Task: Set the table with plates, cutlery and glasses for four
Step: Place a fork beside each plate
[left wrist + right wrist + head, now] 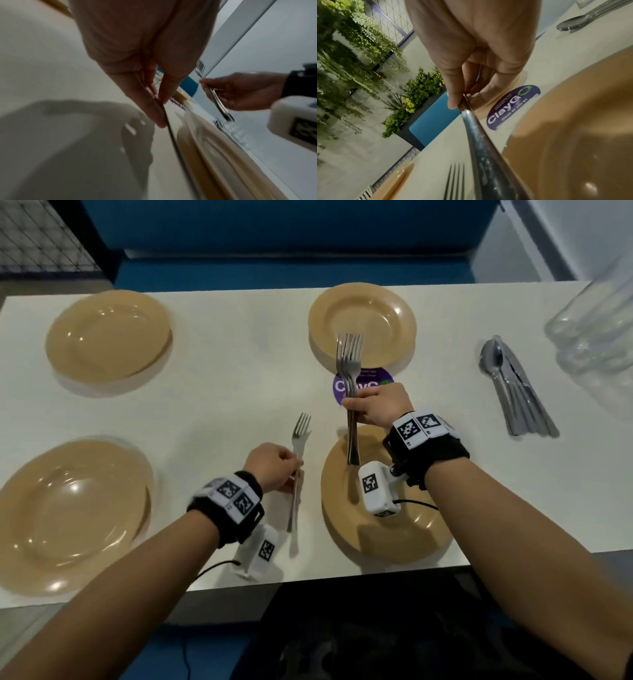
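tan plates (109, 333), white table (239, 364), purple sticker (371, 385)

From my feed I see a long white desk (222, 364) with a round purple sticker (513, 106) reading "ClayGo, Clean as you go" on its top. Behind it runs a blue upholstered bench (274, 237), with a pale wall (534, 241) at the far right. A dark wire-mesh panel (37, 237) stands at the far left. The right wrist view shows trailing green plants (359, 40) and a dark planter of shrubs (419, 92). Lighting is dim and even.
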A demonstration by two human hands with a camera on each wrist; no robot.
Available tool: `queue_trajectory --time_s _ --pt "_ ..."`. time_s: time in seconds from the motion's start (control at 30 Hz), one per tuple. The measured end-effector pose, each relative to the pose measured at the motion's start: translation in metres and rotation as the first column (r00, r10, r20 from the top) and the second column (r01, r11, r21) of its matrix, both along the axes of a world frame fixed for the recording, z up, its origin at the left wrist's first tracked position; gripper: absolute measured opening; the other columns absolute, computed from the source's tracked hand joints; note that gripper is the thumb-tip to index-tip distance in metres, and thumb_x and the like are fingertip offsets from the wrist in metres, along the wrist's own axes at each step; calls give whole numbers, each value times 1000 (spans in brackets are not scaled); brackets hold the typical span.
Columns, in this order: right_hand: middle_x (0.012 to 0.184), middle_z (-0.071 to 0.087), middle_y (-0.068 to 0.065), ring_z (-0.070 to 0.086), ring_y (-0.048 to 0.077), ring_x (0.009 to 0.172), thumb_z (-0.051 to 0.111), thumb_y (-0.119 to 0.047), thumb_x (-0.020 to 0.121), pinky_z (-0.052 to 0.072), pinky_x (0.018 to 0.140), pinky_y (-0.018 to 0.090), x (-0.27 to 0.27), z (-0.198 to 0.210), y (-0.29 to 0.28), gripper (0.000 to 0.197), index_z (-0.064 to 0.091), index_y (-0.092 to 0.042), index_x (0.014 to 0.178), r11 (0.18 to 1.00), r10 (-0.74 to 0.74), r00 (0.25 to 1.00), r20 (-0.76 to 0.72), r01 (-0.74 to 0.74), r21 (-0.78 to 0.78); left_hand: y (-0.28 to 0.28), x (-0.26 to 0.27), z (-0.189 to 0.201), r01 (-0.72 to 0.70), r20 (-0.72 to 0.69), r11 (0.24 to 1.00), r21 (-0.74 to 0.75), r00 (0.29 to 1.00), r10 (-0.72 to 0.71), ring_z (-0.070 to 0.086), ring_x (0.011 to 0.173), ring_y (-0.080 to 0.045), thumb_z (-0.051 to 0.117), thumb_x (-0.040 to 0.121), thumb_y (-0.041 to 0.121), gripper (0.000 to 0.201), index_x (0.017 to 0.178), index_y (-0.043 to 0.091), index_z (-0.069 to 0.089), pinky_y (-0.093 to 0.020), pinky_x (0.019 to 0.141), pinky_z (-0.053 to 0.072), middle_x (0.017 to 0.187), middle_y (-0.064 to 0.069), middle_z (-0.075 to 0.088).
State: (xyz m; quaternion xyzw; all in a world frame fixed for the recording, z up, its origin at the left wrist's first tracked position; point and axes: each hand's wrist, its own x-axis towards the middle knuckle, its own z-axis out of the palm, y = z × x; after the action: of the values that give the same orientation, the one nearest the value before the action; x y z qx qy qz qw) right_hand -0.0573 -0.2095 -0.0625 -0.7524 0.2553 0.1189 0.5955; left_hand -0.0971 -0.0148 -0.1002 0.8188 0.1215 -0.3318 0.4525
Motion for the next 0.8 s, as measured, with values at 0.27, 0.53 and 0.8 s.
queue_trajectory --time_s 0.27,0.53,0.8 --pt "94 72 15 70 24 84 75 -9 77 57 85 34 -14 -7 4 19 73 -3 94 995 55 996 -74 -61 -80 -4 -36 -18 6 12 999 54 1000 -7 72 71 -25 69 84 18 24 64 11 60 -39 73 60 77 -11 72" --pt "86 71 8 69 19 80 74 -11 79 57 81 26 -30 -5 0 21 72 -4 98 991 98 993 -69 -104 -88 -6 -44 -16 -76 49 993 94 996 72 71 71 -16 81 72 25 21 74 15 63 -31 74 60 79 -4 72" --pt "79 69 4 67 18 80 75 -11 78 57 84 28 -36 -4 -4 17 74 -6 94 992 93 994 -55 -97 -86 -14 -51 -14 -68 63 994 82 996 63 66 68 -12 82 70 13 23 72 17 60 -21 64 57 77 -1 67"
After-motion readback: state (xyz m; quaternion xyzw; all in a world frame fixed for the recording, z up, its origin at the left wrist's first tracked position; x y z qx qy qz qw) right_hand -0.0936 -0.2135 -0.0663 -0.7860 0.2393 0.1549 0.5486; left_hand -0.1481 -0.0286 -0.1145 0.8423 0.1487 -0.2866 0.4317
